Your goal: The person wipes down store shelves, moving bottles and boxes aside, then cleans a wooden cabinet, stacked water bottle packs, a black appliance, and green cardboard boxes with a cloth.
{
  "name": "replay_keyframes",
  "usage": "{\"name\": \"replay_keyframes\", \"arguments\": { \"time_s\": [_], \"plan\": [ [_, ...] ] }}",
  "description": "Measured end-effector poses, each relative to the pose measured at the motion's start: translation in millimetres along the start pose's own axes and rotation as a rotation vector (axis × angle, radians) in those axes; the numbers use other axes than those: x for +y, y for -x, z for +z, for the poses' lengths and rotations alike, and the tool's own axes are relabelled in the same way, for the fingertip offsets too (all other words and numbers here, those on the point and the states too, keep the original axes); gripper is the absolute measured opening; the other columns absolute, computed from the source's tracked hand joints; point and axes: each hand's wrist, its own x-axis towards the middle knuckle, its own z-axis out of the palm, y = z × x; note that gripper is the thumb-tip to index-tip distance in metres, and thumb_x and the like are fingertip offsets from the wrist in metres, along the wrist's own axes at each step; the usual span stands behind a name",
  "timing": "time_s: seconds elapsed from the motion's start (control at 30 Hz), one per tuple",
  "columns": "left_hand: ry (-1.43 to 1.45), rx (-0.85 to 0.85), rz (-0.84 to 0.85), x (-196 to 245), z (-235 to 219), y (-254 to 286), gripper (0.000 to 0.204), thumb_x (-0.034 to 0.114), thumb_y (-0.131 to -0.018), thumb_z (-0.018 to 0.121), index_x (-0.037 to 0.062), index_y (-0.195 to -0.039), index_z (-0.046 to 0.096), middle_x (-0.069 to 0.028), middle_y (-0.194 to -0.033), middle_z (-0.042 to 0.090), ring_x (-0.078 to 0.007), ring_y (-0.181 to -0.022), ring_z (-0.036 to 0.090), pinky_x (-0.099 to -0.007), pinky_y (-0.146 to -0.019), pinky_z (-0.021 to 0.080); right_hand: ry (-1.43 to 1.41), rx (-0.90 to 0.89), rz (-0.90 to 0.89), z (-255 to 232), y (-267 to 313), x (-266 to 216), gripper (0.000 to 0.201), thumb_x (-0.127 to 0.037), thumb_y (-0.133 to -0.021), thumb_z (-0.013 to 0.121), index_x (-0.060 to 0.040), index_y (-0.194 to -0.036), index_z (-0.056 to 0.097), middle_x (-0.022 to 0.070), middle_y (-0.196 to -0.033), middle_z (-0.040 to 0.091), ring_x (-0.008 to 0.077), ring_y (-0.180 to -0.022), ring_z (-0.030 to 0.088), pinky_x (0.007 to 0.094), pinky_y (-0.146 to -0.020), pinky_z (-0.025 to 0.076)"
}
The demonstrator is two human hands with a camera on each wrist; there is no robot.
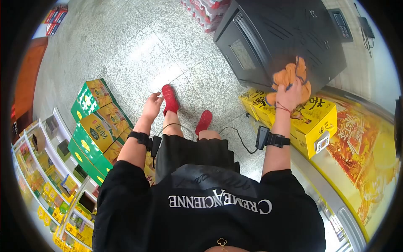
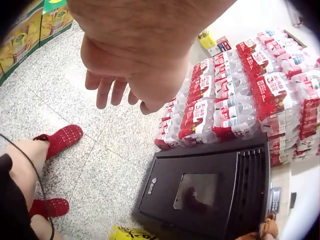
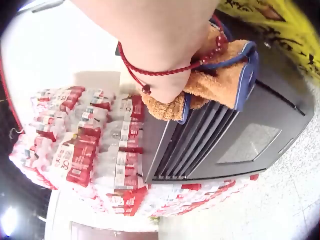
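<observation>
An orange cloth with dark blue edging point(image 1: 289, 77) is bunched in my right hand point(image 1: 289, 95), over the near edge of a black cabinet point(image 1: 289, 38). The right wrist view shows the cloth point(image 3: 220, 75) around the hand point(image 3: 167, 92), against the cabinet's slatted side; most fingers are hidden there. My left hand point(image 1: 152, 106) hangs over the floor with nothing in it, its fingers loosely bent. In the left wrist view the left hand point(image 2: 135, 70) is well away from the cabinet point(image 2: 200, 190).
Yellow boxes point(image 1: 315, 122) stand beside the cabinet at the right. Packs of bottles with red labels point(image 2: 225, 95) are stacked behind it. Green and yellow cartons point(image 1: 94, 130) and a shelf rack point(image 1: 54, 168) are at the left. A small black device point(image 1: 340, 25) lies beyond the cabinet.
</observation>
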Motion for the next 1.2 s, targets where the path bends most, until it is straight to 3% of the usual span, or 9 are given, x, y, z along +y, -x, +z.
{"name": "replay_keyframes", "arguments": {
  "time_s": [0.17, 0.33, 0.6, 0.73, 0.87, 0.93, 1.03, 1.1, 1.2],
  "plan": [
    [0.241, 0.012, -0.009, -7.6, -3.7, 11.3, 0.039, 0.025, -0.089, 0.055, -0.0022, -0.117, 0.058, -0.0124, -0.104, 0.064, -0.0191, -0.094, 0.058, -0.0299, -0.084, 0.045, 0.089, 0.048, -0.387, 25.3, -17.9, -82.2, 0.057, -0.023, -0.064, 0.066, -0.0253, -0.120, 0.057, -0.0001, -0.128, 0.051, 0.0226, -0.124, 0.043, 0.0582, -0.100, 0.027],
    [0.343, -0.011, -0.021, -15.3, 0.0, -16.2, 0.037, 0.022, -0.090, 0.054, -0.0014, -0.118, 0.057, -0.0059, -0.099, 0.062, -0.0139, -0.086, 0.054, -0.0273, -0.081, 0.044, 0.145, 0.335, -0.688, 72.4, -47.1, -115.0, 0.036, -0.018, -0.075, 0.061, -0.0220, -0.110, 0.063, -0.0038, -0.120, 0.054, 0.0170, -0.121, 0.045, 0.0533, -0.100, 0.026],
    [0.433, -0.086, 0.079, -79.5, 37.3, -117.4, 0.034, 0.022, -0.091, 0.054, -0.0001, -0.117, 0.058, -0.0042, -0.097, 0.061, -0.0124, -0.085, 0.052, -0.0264, -0.080, 0.043, 0.299, 0.430, -0.947, 139.6, -94.2, -159.3, 0.036, -0.014, -0.082, 0.052, -0.0190, -0.117, 0.059, -0.0017, -0.124, 0.054, 0.0145, -0.122, 0.046, 0.0481, -0.100, 0.032],
    [0.308, -0.151, 0.147, -87.6, 39.9, -188.4, 0.035, 0.023, -0.091, 0.055, 0.0007, -0.117, 0.058, -0.0026, -0.093, 0.060, -0.0117, -0.081, 0.050, -0.0263, -0.078, 0.042, 0.290, 0.302, -0.842, 154.8, -63.1, -130.0, 0.040, -0.017, -0.083, 0.054, -0.0167, -0.122, 0.055, -0.0030, -0.125, 0.054, 0.0146, -0.111, 0.053, 0.0381, -0.091, 0.038],
    [0.279, -0.028, 0.284, -95.1, 29.7, -268.1, 0.034, 0.023, -0.091, 0.054, 0.0004, -0.117, 0.058, -0.0045, -0.096, 0.060, -0.0129, -0.084, 0.052, -0.0266, -0.079, 0.043, 0.372, 0.274, -0.573, 153.1, -10.7, -94.0, 0.064, -0.019, -0.064, 0.074, -0.0208, -0.124, 0.053, -0.0019, -0.125, 0.055, 0.0155, -0.108, 0.054, 0.0372, -0.088, 0.038],
    [0.366, 0.007, 0.320, -98.7, 32.5, -286.8, 0.034, 0.022, -0.091, 0.053, -0.0002, -0.116, 0.058, -0.0056, -0.098, 0.061, -0.0137, -0.087, 0.054, -0.0271, -0.080, 0.044, 0.352, 0.449, -0.546, 158.2, 12.3, -62.8, 0.066, -0.018, -0.059, 0.076, -0.0198, -0.122, 0.056, 0.0023, -0.125, 0.054, 0.0265, -0.111, 0.052, 0.0417, -0.093, 0.035],
    [0.488, 0.012, 0.301, -109.5, 45.2, -294.9, 0.034, 0.022, -0.091, 0.052, -0.0019, -0.115, 0.058, -0.0079, -0.102, 0.061, -0.0160, -0.093, 0.056, -0.0286, -0.083, 0.045, 0.458, 0.638, -0.497, 160.1, 41.6, -28.3, 0.060, -0.014, -0.064, 0.071, -0.0162, -0.122, 0.057, 0.0042, -0.130, 0.051, 0.0259, -0.120, 0.047, 0.0452, -0.102, 0.028],
    [0.384, -0.091, 0.313, -135.9, 63.6, -307.0, 0.041, 0.035, -0.088, 0.051, 0.0095, -0.119, 0.058, -0.0055, -0.103, 0.064, -0.0151, -0.093, 0.058, -0.0296, -0.075, 0.039, 0.468, 0.667, -0.458, 171.4, 39.5, -28.6, 0.059, -0.016, -0.065, 0.068, -0.0178, -0.123, 0.057, 0.0034, -0.130, 0.051, 0.0258, -0.122, 0.046, 0.0465, -0.102, 0.027],
    [0.408, -0.164, 0.352, -158.1, 97.3, -296.1, 0.038, 0.031, -0.088, 0.051, 0.0089, -0.118, 0.059, -0.0036, -0.099, 0.064, -0.0140, -0.088, 0.059, -0.0292, -0.072, 0.040, 0.484, 0.665, -0.482, 179.0, 12.5, -59.2, 0.063, -0.013, -0.064, 0.068, -0.0220, -0.124, 0.055, -0.0012, -0.129, 0.051, 0.0213, -0.121, 0.047, 0.0457, -0.098, 0.030]
  ]
}}
